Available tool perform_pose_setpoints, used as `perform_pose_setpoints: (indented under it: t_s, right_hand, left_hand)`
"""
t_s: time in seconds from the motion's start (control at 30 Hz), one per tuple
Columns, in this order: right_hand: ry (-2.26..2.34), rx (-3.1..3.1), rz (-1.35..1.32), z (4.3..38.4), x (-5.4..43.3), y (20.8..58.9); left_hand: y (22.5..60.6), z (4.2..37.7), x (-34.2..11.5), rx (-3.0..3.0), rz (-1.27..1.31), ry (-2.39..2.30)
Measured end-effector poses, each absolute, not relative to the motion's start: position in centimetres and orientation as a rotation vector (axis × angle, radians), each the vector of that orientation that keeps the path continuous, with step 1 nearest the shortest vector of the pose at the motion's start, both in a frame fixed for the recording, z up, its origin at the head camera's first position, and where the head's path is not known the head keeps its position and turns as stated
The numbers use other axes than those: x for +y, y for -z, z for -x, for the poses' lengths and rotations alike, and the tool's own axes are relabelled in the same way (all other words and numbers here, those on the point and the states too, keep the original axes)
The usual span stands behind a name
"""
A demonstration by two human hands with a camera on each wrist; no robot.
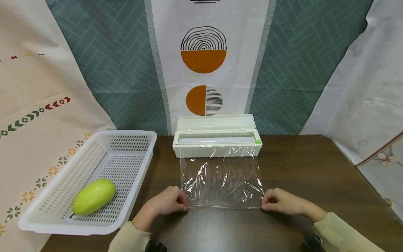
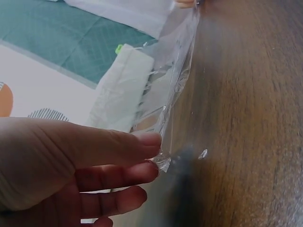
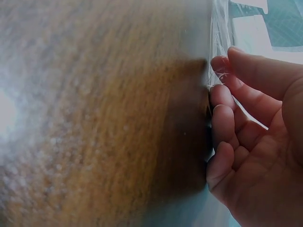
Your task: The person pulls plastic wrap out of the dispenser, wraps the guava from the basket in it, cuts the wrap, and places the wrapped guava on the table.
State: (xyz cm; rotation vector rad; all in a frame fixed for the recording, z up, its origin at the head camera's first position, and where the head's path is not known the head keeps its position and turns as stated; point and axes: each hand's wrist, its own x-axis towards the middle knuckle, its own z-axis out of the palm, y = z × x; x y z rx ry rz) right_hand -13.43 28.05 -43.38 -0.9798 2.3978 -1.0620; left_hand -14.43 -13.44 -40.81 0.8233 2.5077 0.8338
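Note:
A sheet of clear plastic wrap stretches over the table from a white dispenser box, whose lid stands up at the back. The wrap's roll shows inside the box. My left hand pinches the near left corner of the sheet between thumb and forefinger, as the left wrist view also shows. At the near right corner my right hand pinches the film the same way; in the right wrist view its other fingers are curled below. A small green slider sits at the box's right end.
On the left stands a white perforated basket with a yellow-green melon-like fruit lying in it. The dark wooden table ends near a patterned cloth backdrop behind the box.

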Motion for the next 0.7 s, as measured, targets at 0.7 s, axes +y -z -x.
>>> perform_pose_setpoints:
  t_s: [0.7]
  right_hand:
    - [1.045,2.404,0.94,13.39,27.78,43.13]
  left_hand:
    - [40.73,14.37,-13.67,2.539,-0.788,-0.849]
